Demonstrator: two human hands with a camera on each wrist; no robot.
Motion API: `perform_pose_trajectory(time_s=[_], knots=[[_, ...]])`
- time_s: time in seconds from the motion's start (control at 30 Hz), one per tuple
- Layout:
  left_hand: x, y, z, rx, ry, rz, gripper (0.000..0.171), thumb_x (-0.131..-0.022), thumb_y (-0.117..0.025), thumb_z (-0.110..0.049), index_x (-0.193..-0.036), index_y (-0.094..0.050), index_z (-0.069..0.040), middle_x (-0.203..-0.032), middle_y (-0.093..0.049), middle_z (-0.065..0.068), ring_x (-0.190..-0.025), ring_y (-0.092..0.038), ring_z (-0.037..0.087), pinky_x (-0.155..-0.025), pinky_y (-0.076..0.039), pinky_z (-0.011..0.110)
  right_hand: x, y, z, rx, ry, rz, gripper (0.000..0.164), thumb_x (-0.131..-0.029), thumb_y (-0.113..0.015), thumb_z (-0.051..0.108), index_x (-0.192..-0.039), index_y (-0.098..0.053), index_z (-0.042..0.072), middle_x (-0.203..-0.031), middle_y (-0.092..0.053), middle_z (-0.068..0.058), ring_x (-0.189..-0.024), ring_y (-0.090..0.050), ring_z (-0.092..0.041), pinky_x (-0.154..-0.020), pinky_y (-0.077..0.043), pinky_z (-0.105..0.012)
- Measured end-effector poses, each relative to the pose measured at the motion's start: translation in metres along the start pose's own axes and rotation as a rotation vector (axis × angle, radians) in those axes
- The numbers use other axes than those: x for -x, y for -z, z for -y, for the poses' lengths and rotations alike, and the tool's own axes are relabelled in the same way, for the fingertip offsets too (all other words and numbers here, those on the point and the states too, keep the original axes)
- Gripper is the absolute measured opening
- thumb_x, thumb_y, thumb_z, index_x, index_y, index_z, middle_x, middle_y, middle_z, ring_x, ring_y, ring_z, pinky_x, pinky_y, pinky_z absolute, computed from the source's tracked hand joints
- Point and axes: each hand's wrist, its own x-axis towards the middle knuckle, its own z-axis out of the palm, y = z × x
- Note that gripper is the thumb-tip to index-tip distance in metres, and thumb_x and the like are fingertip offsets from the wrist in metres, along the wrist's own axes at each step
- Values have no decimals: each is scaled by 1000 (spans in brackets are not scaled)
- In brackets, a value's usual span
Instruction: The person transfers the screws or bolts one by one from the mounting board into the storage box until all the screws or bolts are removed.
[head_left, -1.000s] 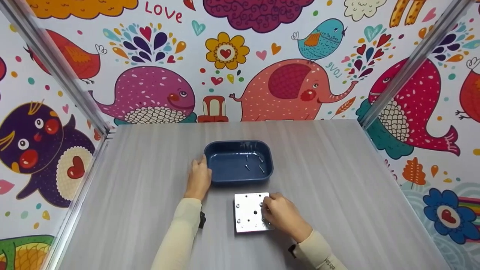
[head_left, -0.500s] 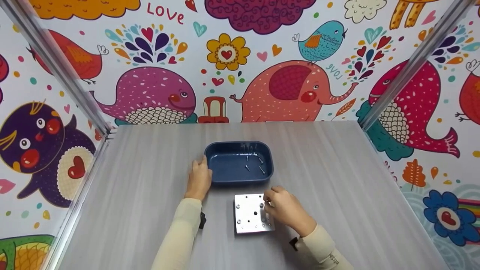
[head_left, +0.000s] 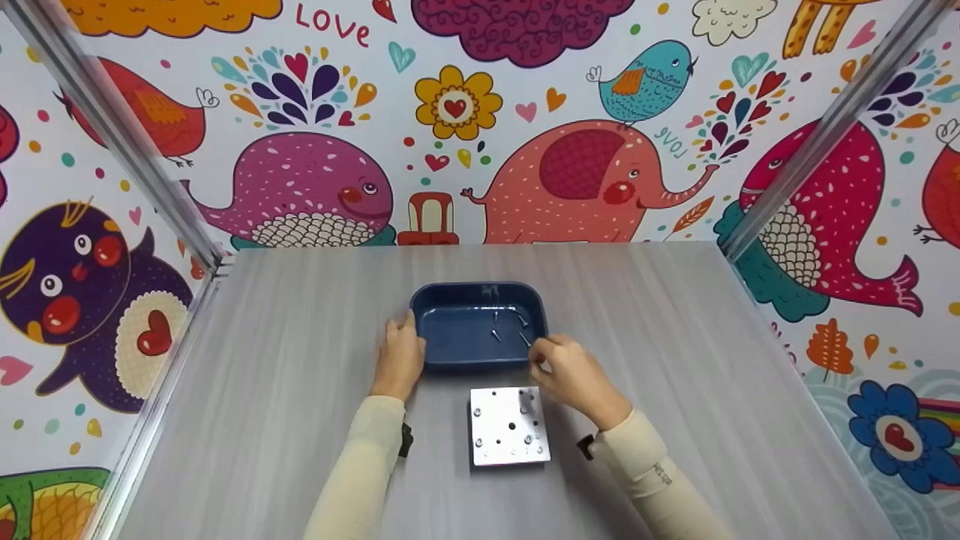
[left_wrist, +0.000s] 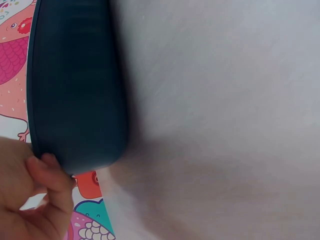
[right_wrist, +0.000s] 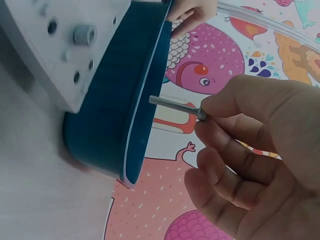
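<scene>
A dark blue rectangular tray [head_left: 465, 337] stands on the table with several loose screws [head_left: 496, 335] in its right half. My left hand [head_left: 400, 358] grips the tray's left rim between thumb and fingers; the left wrist view shows this hand [left_wrist: 40, 187] at a corner of the tray wall [left_wrist: 80, 90]. At the tray's front right corner is my right hand [head_left: 574, 379]. The right wrist view shows its thumb and forefinger pinching a screw [right_wrist: 175, 105] by the head, with the shank sticking out. A square metal plate [head_left: 499, 420] with holes and several inserted screws lies in front of the tray.
The grey wood-grain table [head_left: 300, 337] extends around the tray and plate. Cartoon-printed walls rise behind and at both sides, with metal frame posts [head_left: 817, 142] at the corners.
My right hand has lifted away from the plate's right side and moved back to the tray's front right corner, uncovering the plate. The left hand keeps its place on the tray.
</scene>
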Motion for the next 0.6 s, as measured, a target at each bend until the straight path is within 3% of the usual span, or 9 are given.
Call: perform_pose_trajectory(time_s=[0.27,0.6], knots=[[1,-1,1,9,-24,-22,51,-90,-65,2,-138,-52,12,-109,-57,33,-89,-63,45,-79,-53,50,-17,-8,-19,-20,-58,-4,12,-77,-74,-3,-83,-69,7,-80,-63,-3,-70,-62,-15,-61,-54,-31],[0,-1,1,9,-31,-30,51,-89,-66,2,-138,-52,13,-109,-56,33,-87,-64,44,-75,-54,49,-20,-19,-32,-18,-102,10,12,-78,-73,-2,-85,-69,7,-81,-61,-3,-70,-60,-15,-60,-52,-34]])
